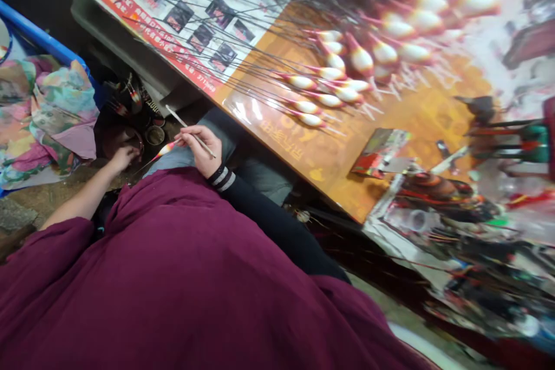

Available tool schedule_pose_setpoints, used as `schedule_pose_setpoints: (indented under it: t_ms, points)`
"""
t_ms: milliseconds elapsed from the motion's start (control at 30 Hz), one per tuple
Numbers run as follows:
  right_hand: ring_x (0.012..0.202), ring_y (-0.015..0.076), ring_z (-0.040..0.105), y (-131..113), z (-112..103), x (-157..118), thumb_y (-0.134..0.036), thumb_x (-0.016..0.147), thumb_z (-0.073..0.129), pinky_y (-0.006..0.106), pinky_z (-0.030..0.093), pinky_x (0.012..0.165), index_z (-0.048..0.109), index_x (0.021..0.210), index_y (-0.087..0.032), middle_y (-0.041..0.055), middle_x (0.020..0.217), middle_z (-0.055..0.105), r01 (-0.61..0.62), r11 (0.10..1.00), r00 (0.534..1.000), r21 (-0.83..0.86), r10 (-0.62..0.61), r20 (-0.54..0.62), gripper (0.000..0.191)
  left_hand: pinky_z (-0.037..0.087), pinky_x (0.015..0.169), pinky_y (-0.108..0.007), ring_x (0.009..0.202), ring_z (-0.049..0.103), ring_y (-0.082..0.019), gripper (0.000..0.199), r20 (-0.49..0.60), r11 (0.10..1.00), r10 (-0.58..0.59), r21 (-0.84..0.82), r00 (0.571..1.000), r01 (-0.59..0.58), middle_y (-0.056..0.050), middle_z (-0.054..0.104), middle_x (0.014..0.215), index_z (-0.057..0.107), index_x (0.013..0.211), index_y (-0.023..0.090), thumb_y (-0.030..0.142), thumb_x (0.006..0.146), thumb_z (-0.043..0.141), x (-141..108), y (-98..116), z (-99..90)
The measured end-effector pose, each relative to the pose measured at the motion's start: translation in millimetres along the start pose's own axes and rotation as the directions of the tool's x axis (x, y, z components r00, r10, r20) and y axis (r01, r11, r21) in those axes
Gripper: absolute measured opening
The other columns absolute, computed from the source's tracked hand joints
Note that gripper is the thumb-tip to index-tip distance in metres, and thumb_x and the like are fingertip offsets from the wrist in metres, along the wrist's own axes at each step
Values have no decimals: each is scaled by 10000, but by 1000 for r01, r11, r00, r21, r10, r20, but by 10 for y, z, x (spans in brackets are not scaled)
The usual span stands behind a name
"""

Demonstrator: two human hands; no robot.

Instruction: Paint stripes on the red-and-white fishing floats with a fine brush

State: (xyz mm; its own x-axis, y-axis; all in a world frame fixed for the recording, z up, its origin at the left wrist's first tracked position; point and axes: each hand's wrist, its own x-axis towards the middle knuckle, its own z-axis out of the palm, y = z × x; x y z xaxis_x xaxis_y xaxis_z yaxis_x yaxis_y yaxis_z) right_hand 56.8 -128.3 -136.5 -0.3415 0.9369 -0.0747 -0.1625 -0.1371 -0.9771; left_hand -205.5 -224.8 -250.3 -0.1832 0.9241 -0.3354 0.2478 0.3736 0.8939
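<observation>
My right hand is closed around a thin pale stick, which looks like a brush handle. Between its fingertips it also pinches a small fishing float with a red, yellow and white body; the float's dark stem points down and left. My left hand reaches low over a dark reddish bowl. Its fingers look bent together, and whatever they hold is hidden. Just right of that bowl stands a small round tin.
Many similar floats lie on the tabletop, their long stems across a printed red-and-white sheet. A small box and blurred clutter are at right. At left, patterned cloth fills a blue-rimmed container.
</observation>
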Motion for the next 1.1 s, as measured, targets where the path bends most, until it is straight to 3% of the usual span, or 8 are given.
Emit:
schedule_pose_setpoints:
  t_ms: [267, 467, 533, 600, 700, 767, 933, 1100]
  points:
    - [846, 189, 797, -834, -156, -123, -494, 969, 747, 386, 697, 865, 803, 1028, -309, 26, 931, 830, 366, 922, 930, -125, -358, 84, 203, 553, 581, -337, 648, 706, -246, 599, 225, 984, -107, -114, 969, 136, -106, 755, 781, 774, 942, 196, 777, 797, 790, -152, 1250, 72]
    - [832, 173, 790, -1353, -717, -231, -495, 1019, 690, 354, 707, 795, 776, 1075, -328, 9, 945, 817, 575, 764, 742, -293, -638, -206, 196, 547, 561, -340, 586, 673, -216, 406, 268, 977, 203, 12, 942, -214, -52, 763, 789, 809, 986, 263, 637, 999, 651, -331, 2339, 164]
    - [855, 163, 793, -1475, -934, -310, -453, 1033, 683, 309, 697, 726, 756, 1109, -316, 2, 954, 814, 640, 693, 624, -332, -721, -302, 173, 567, 640, -328, 668, 716, -212, 314, 264, 827, 474, 195, 840, -527, -37, 792, 848, 814, 1033, 258, 509, 1054, 626, -319, 2642, 296]
    - [848, 145, 791, -1581, -1148, -414, -400, 1042, 683, 265, 675, 671, 738, 1136, -308, -8, 968, 814, 690, 616, 498, -380, -785, -368, 142, 588, 763, -311, 797, 765, -209, 228, 297, 538, 728, 312, 619, -783, -31, 816, 929, 805, 1084, 237, 375, 1084, 623, -267, 2921, 478]
    - [784, 122, 773, -1701, -1461, -618, -385, 1049, 680, 255, 668, 672, 728, 1144, -295, -10, 997, 816, 641, 564, 350, -521, -819, -455, 139, 578, 816, -272, 864, 782, -189, 161, 377, 151, 884, 331, 277, -932, -38, 822, 999, 768, 1167, 204, 237, 1097, 627, -102, 3301, 793]
    - [744, 118, 752, -1743, -1665, -794, -409, 1052, 671, 276, 672, 690, 728, 1165, -289, 0, 1011, 813, 544, 562, 260, -623, -819, -512, 175, 564, 780, -265, 835, 776, -184, 146, 409, 15, 900, 319, 152, -948, -38, 817, 985, 743, 1195, 195, 200, 1089, 644, 65, 3520, 1001]
    - [748, 141, 735, -1667, -2130, -1402, -421, 1090, 556, 330, 663, 708, 726, 1285, -309, 32, 1078, 815, 255, 564, 68, -786, -821, -567, 282, 531, 750, -307, 832, 760, -221, 92, 440, -151, 898, 357, 23, -922, -55, 802, 947, 726, 1139, 189, 209, 1081, 657, 557, 3843, 1437]
    - [716, 151, 706, -1564, -2469, -2040, -460, 1099, 497, 341, 638, 681, 732, 1349, -308, 43, 1021, 804, -20, 501, -34, -865, -865, -501, 375, 504, 721, -346, 811, 740, -242, 137, 473, -240, 880, 374, -39, -896, -77, 790, 936, 723, 1174, 187, 169, 1044, 682, 872, 3786, 1687]
